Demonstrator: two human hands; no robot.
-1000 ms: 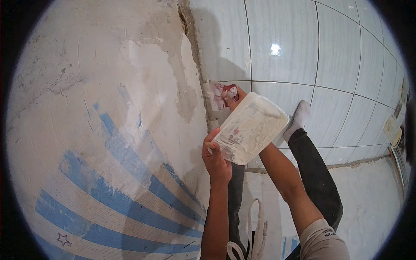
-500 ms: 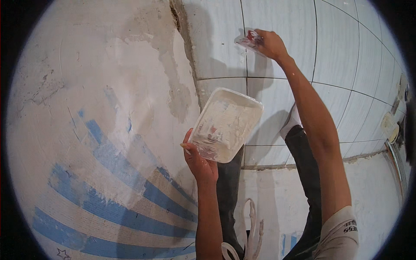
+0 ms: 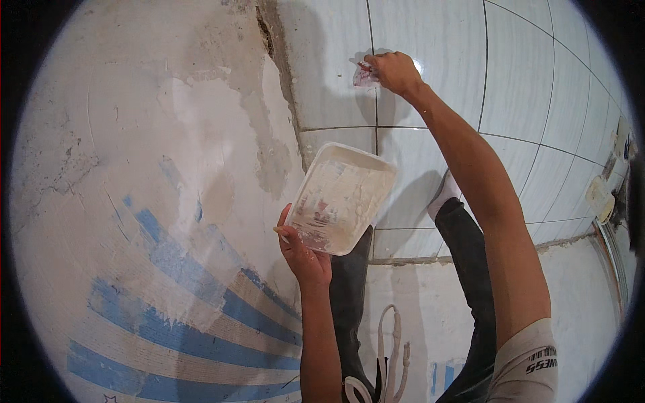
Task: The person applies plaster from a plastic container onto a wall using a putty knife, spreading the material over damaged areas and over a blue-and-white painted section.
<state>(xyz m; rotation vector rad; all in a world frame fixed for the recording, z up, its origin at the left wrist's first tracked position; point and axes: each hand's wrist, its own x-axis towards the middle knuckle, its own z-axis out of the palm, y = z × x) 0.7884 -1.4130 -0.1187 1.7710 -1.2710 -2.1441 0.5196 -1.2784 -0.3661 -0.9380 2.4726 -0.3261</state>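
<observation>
My left hand (image 3: pixel 306 258) is closed on the near-left edge of a shallow white plastic tray (image 3: pixel 346 195). Cream-coloured paste is smeared across the inside of the tray. Further off, my right hand (image 3: pixel 398 72) grips a flat putty scraper (image 3: pixel 365 76) smeared white with reddish marks. The scraper is down at the pale tiles (image 3: pixel 430 40), over or close to a dark grout line; whether its edge presses on the tile I cannot tell.
On the left is a patchy plastered wall (image 3: pixel 134 101) with blue-striped covering (image 3: pixel 175 322) lower down. A rough, cracked gap (image 3: pixel 265 33) runs between wall and tiles. My legs (image 3: pixel 463 235) are below the tray. A cream-coloured object (image 3: pixel 600 198) and pipes (image 3: pixel 615 262) lie at the far right.
My right hand has come down and slightly left with the scraper, which has turned and is now nearer the tile. The tray in my left hand has shifted slightly left and down.
</observation>
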